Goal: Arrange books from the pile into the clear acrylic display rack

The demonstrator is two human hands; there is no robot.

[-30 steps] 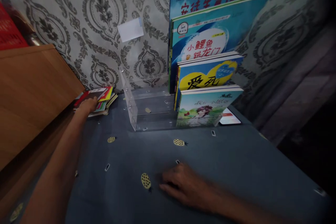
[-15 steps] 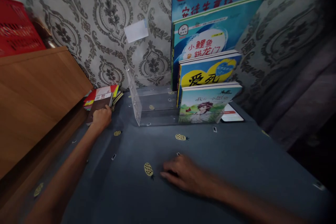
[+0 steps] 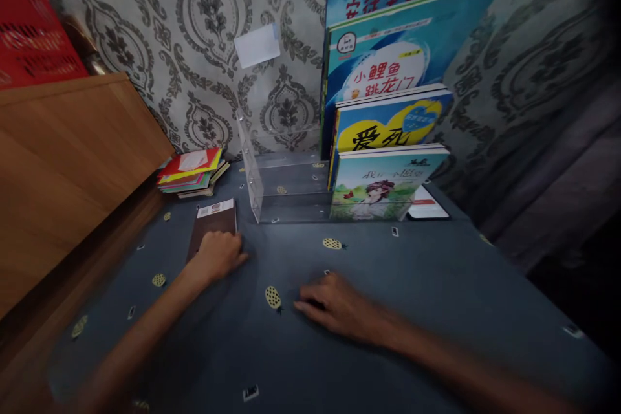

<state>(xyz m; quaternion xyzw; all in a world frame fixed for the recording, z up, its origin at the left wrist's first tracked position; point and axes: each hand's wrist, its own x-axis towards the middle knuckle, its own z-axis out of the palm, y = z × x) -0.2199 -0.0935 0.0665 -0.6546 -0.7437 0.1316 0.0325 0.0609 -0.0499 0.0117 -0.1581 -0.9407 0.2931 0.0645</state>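
Observation:
My left hand is closed on a brown book with a white label strip and barcode at its far end. The hand hides the near part of the book, which is over the table left of a clear acrylic rack. Loosely curled on the tablecloth, my right hand is empty, with a gap between thumb and fingers. Picture books stand in the rack's right half: a pale green one in front, a blue and yellow one behind it, then taller blue ones.
Against the wooden cabinet lies a pile of colourful books. A red basket is on top of the cabinet. Behind the rack's right end lies a phone-like white-screened object. The dark blue tablecloth has pineapple prints.
My left hand has brought the brown book off the pile, toward me and to the right. My right hand stays nearly in place. The view has shifted slightly.

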